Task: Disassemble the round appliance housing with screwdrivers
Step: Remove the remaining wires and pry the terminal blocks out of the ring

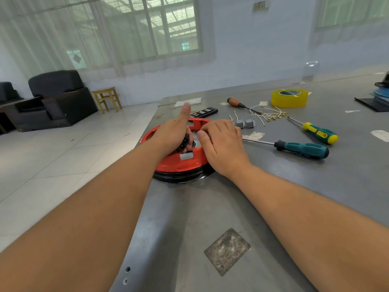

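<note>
Currently, left hand (172,133): you grip a black tool over the housing, thumb raised.
Right hand (223,144): fingers curled at the rim; grasp unclear.
Housing (185,163): directly beneath both hands, near the desk (273,197) edge.
Screwdrivers: teal one (303,149) nearest, right of your right hand.

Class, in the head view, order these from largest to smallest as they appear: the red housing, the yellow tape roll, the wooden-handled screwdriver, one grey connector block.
1. red housing
2. yellow tape roll
3. wooden-handled screwdriver, unsure against the tape: longer but thinner, and both are far off
4. grey connector block
</note>
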